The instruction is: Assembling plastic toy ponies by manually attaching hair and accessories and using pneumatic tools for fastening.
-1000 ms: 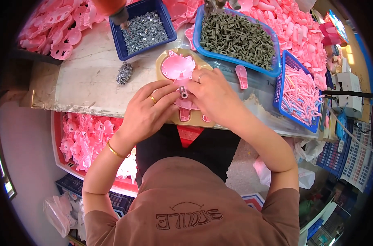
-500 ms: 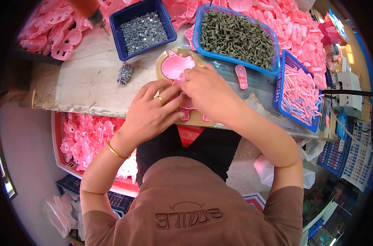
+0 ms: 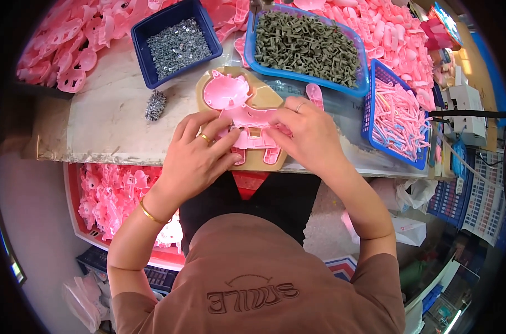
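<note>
Both pressed onto flat pink plastic animal-shaped shell point(image 3: 239, 106) on tan moulded jig point(image 3: 264, 97) at surface point(image 3: 105, 119) near edge: left hand point(image 3: 194, 156) and right hand point(image 3: 308, 133), fingers closed on it.

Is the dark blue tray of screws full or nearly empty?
Partly filled: silvery screws cover the floor of the dark blue tray, but its walls rise well above them.

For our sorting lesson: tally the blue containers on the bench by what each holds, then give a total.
Tray of screws: 1
Tray of grey-green parts: 1
Basket of pink sticks: 1
Total: 3
</note>
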A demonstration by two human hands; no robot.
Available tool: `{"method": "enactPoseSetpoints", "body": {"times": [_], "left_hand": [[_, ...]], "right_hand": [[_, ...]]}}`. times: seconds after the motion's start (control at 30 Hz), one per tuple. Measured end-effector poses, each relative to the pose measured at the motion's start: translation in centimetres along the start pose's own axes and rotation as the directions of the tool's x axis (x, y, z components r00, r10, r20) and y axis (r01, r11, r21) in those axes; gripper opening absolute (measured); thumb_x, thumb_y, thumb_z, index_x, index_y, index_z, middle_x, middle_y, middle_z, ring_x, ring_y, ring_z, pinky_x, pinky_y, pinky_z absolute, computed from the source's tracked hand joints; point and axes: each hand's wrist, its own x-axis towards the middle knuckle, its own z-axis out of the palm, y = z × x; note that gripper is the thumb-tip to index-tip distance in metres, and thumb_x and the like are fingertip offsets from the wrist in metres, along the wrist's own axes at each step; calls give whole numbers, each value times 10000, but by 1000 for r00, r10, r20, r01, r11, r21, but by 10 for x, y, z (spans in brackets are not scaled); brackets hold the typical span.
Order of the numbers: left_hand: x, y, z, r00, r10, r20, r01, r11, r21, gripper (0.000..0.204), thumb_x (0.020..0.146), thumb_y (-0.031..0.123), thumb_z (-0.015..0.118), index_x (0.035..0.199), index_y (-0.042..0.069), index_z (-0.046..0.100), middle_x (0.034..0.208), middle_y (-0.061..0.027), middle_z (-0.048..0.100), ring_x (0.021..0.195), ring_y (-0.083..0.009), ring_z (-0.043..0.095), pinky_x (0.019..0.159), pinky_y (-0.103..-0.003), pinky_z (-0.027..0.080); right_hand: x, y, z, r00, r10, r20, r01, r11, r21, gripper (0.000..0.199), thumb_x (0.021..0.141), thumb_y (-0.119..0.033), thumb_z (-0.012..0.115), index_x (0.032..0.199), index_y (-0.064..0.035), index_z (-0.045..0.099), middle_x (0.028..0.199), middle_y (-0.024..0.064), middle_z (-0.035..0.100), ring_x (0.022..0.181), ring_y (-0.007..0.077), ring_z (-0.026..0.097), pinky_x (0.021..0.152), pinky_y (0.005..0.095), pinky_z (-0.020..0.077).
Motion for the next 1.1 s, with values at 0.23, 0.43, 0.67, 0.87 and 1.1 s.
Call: {"method": "enactPoseSetpoints", "body": {"times": [0.23,0.43,0.67,0.87,1.1], "left_hand": [[2,0,2,1000,1,-16,-1,1000,-2,377,807,311,739,1122,120,656,1230,-46,592,1171,-272,525,999,-436,424],[2,2,0,1000,-16,-18,16,1000,-19,361,818,309,726,1109,108,652,1207,-56,593,1169,-278,522,1000,-436,425],[-3,1,5,999,-20,-49,18,999,-48,380,791,280,742,1121,112,657,1196,-57,601,1174,-288,525,980,-437,439],[2,0,8,997,-10,-81,8,1000,-29,301,825,316,705,1024,102,632,1139,-57,582,1167,-269,503,1015,-426,409],[4,-29,-5,959,-159,-233,92,957,-274,247,804,137,725,1031,77,647,992,-67,643,1010,-289,591,858,-410,503]], "right_hand": [[1,0,-3,991,81,106,-79,997,-26,129,797,-200,735,800,-79,692,774,53,613,783,270,622,667,403,495],[18,8,-15,959,82,270,-77,997,-28,139,799,-241,724,786,-103,721,786,54,648,789,273,640,671,424,485],[32,-7,-21,845,244,476,-193,969,-153,125,762,-232,745,784,-109,731,743,79,675,782,289,662,663,419,485],[86,-36,-27,982,-64,177,54,997,61,399,793,-302,743,1154,-139,697,841,108,667,826,302,658,714,413,501],[242,-130,-39,947,-161,-277,300,751,589,594,911,-359,716,1332,-24,465,1023,113,655,856,120,635,775,315,531]]}}
